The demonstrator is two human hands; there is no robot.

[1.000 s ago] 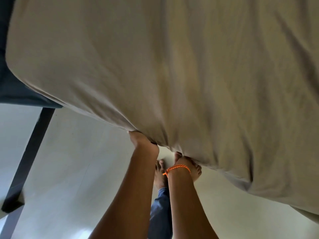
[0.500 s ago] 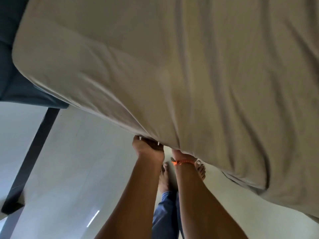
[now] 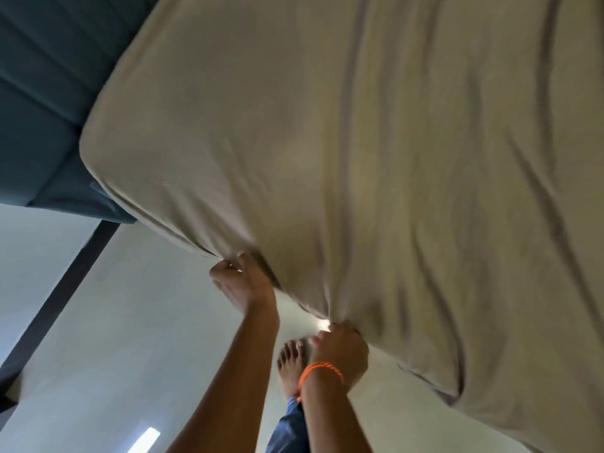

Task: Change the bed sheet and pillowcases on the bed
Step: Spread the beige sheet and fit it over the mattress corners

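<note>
1. At the far left we see the teal padded headboard, its upholstered panels running up out of view; the corner of the mattress lies against it.
2. Below it a dark strip runs slantwise across the pale glossy floor, which carries a bright streak of reflected light near the bottom edge.
3. Our left hand is at the near edge of the bed, just right of the mattress corner. Its fingers are curled and pinch the hem of the beige bed sheet, where the cloth gathers into tight folds.
4. A bare foot stands on the floor between our two forearms, with a blue trouser leg below it.
5. Our right hand is further along the same edge, apart from the left. Its fingers are closed round a bunch of the sheet, and creases fan up from that spot. An orange braided thread is tied round the wrist.
6. The bed sheet itself covers the whole mattress top and fills the upper and right part of the view, wrinkled in long lines running away from our hands; motion blur softens its finer detail.
</note>
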